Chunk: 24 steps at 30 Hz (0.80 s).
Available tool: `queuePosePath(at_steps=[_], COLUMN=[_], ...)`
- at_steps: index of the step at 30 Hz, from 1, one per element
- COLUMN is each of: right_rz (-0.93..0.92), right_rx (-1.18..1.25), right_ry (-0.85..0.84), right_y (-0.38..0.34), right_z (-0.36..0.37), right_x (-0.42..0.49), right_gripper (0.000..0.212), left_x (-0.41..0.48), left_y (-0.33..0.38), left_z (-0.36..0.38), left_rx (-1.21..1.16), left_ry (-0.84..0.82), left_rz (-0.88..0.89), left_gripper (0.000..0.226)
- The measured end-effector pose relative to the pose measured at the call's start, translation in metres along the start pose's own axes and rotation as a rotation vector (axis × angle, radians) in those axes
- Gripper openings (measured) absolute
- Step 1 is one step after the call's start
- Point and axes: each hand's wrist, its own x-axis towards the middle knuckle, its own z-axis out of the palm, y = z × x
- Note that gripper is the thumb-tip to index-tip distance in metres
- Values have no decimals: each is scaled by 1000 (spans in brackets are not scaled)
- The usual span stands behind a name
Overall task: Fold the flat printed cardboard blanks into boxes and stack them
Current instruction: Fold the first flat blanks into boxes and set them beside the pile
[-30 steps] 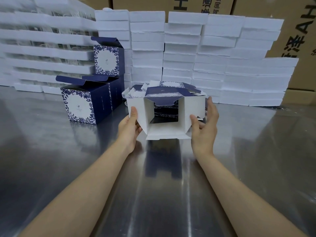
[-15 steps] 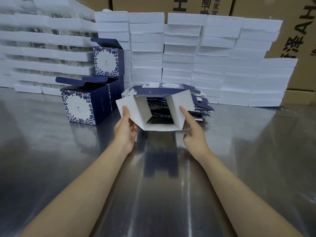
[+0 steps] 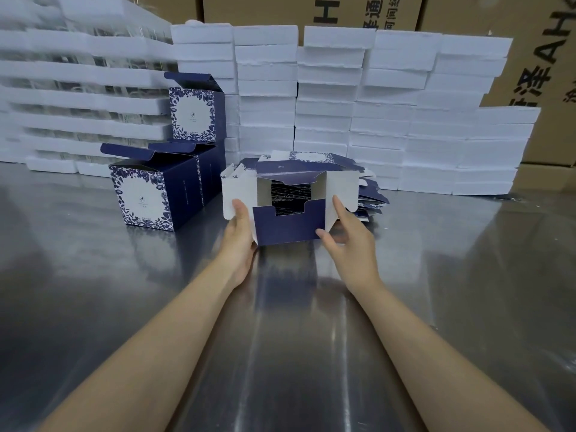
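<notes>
A: What are the largest surfaces?

B: A brushed steel table [image 3: 436, 307], smooth and reflective, runs across the foreground. Behind it, brown corrugated cartons [image 3: 311, 10] with black print back a wall of white foam slabs [image 3: 389, 113], rectangular with rough torn edges.

A: And the finished work?

B: Three folded boxes [image 3: 174, 191] stand at left: navy card cubes with white floral-bordered panels, top flaps open. Two sit on the table one behind the other; the third rests on the rear one.

A: Where is the piece being folded?

B: At centre, held just above the table: a half-formed box [image 3: 290, 207], a square tube with its open end toward the camera. Its white side flaps splay outward; a navy notched flap is bent up across the lower opening. A pile of flat blanks [image 3: 371, 201] lies directly behind it.

A: The hands?

B: The left hand [image 3: 238, 241] grips the lower left corner, thumb pressed on the white flap. The right hand [image 3: 349, 238] pinches the navy flap's right edge with its thumb, forefinger up against the right flap.
</notes>
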Motion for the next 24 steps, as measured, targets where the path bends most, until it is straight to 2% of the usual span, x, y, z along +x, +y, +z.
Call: queuePosePath(at_steps=[8,12,15,17,21,24], right_rz=[-22,40,35,-12,-188,-284], right_rx=[-37,-46,-174,-255,-376,-460], right_ry=[64,69,73,88,121,25], right_y=[-3,-5,-6,-12,-33,-52], right_z=[1,-1,-2,-4,-13,-13], right_x=[-1,-1,-2,-2,7,18], right_gripper=[66,70,67,61,39,36], left_x=[-16,-12,-9,-7,-5,-5], left_y=[-4,-8,-11,-12,-12,-12], left_z=[6,3,3,3,2,1], left_rx=[-16,81,109,123,107,153], left_ry=[-169,-137,-87,-44,25,18], left_rz=[159,242,255,244,283,320], left_gripper=[65,32,12,6,12,13])
